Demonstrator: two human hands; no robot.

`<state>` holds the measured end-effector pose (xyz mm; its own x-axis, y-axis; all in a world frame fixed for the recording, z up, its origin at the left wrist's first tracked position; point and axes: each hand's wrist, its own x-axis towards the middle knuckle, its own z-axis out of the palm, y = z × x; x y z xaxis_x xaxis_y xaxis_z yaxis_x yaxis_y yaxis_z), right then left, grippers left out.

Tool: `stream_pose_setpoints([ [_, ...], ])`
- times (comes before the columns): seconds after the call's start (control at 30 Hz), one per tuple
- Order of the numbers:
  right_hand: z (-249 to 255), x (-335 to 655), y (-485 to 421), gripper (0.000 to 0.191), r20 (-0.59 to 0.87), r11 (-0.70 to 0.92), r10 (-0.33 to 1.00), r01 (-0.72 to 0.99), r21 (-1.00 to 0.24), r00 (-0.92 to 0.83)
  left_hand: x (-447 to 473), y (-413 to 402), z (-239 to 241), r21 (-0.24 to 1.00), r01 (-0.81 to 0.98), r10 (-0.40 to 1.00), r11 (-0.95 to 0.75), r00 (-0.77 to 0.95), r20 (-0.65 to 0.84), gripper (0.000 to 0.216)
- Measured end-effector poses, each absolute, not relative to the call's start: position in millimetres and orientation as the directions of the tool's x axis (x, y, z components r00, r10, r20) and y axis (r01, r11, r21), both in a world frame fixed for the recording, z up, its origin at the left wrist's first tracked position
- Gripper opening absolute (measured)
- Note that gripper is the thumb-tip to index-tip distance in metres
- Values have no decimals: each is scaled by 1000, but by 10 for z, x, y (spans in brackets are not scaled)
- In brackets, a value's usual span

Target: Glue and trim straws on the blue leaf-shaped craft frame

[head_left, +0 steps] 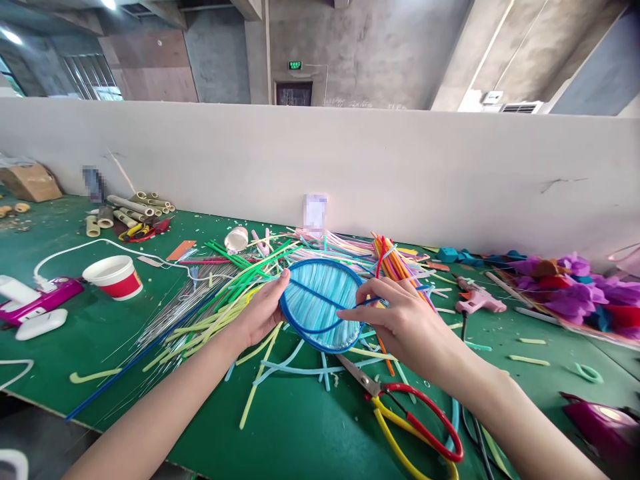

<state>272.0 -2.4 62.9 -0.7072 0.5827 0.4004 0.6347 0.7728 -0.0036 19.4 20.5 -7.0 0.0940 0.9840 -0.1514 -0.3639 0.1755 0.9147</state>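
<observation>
A round disc of light-blue strips with a dark-blue rim is held up over the table in the middle of the view. My left hand grips its left edge, thumb on the rim. At the right side, my right hand pinches a dark-blue pipe cleaner that runs in a bent line across the disc's face. Whether its far end is fixed to the disc I cannot tell. Below lie scissors with one red and one yellow handle, blades partly behind the disc.
Loose pipe cleaners in several colours cover the green table. A paper cup, a power strip and bamboo pieces stand left. A pink glue gun and purple flowers lie right, before a white partition.
</observation>
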Motion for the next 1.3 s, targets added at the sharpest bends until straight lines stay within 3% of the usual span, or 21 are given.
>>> stream_pose_setpoints([
  [0.13,647,2685,-97,62,376,764,588,644,30,-716,177,218,-75,921,-345,983,178,98,-153,39],
  [0.8,577,2645,-301,43,366,754,558,639,151,-745,166,231,-62,909,-365,979,201,97,-177,35],
  [1.03,508,2589,-312,25,349,780,556,619,96,-754,193,234,-54,935,-294,980,196,99,-174,37],
  [1.3,469,2565,-277,39,313,800,567,600,11,-762,165,242,-33,934,-314,985,168,94,-145,38],
])
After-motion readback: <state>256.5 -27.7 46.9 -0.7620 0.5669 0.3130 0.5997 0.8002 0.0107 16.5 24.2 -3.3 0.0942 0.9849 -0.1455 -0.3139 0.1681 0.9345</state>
